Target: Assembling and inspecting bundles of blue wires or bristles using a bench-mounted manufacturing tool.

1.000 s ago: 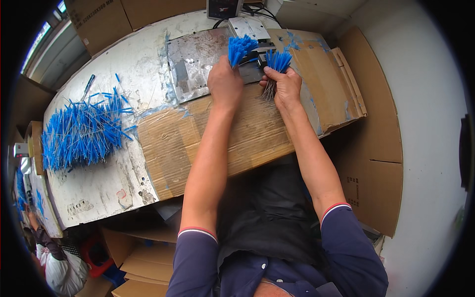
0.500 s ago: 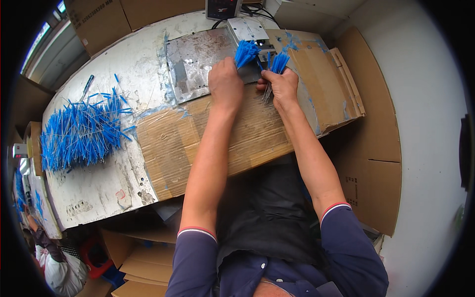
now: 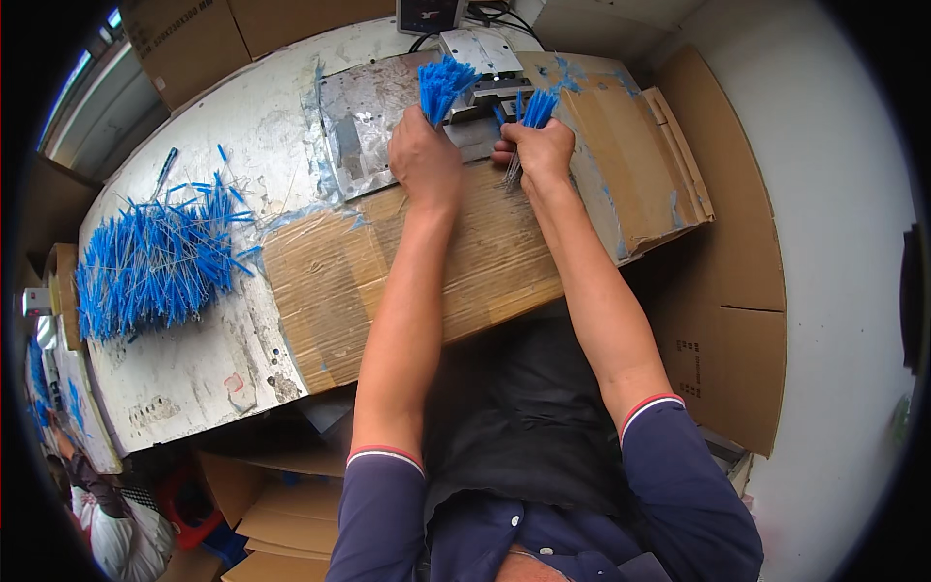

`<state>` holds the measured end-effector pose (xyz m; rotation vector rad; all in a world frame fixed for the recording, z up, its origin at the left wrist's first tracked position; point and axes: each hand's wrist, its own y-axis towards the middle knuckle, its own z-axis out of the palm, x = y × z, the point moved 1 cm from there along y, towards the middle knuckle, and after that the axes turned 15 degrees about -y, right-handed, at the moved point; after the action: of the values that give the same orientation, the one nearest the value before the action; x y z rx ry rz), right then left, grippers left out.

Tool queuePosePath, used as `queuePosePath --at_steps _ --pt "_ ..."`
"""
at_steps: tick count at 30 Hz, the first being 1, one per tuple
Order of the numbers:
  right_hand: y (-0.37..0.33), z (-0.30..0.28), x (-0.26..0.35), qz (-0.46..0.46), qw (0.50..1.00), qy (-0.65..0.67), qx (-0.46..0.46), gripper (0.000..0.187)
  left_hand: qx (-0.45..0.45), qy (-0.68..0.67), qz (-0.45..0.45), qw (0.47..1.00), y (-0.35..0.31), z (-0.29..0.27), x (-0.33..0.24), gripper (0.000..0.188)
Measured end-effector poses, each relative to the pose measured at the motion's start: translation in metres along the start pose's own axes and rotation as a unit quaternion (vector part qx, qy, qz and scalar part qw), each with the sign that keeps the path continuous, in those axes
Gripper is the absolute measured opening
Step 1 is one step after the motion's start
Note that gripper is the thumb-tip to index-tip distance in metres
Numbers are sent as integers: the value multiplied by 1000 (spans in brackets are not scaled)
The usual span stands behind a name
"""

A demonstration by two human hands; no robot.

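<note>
My left hand (image 3: 424, 160) is closed around a thick bundle of thin wires with blue sleeves (image 3: 445, 87), whose blue ends fan out above the fist. To its right, my right hand (image 3: 543, 151) grips a second, smaller bundle of blue-sleeved wires (image 3: 536, 108). Bare silvery wire ends (image 3: 513, 173) stick out below those right fingers. Both bundles are held just in front of a small metal machine (image 3: 482, 54) at the far edge of the bench. One or two blue wires stand apart near my right fingertips; whether they are held there is unclear.
A large heap of blue-sleeved wires (image 3: 160, 260) lies on the worn white bench (image 3: 208, 373) at left, with a pen-like tool (image 3: 167, 167) behind it. Flattened cardboard (image 3: 330, 291) covers the front edge. A dark control box (image 3: 432, 15) stands behind the machine. Another person (image 3: 112, 529) sits far left.
My left hand has shifted left with its bundle, away from the machine's front. My right hand has moved slightly left and up, still gripping its bundle.
</note>
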<state>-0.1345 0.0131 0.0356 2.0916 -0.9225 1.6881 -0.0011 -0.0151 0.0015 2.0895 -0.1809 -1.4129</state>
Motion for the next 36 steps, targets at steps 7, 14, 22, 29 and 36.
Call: queuePosePath --at_steps 7,14,22,29,36 --pt "-9 0 3 43 994 92 31 16 8 -2 18 1000 1 -2 0 16" --pt "-17 5 -5 33 985 155 71 14 76 -48 -8 996 -1 -1 -1 18" --pt "-23 8 -9 -27 975 181 123 12 209 -74 -83 972 5 -6 -7 18" --pt "-36 13 -9 -94 968 212 96 13 246 -137 -125 951 14 -11 -8 23" --pt "-49 8 -27 -143 964 217 56 11 256 -119 -132 950 15 -10 -10 26"
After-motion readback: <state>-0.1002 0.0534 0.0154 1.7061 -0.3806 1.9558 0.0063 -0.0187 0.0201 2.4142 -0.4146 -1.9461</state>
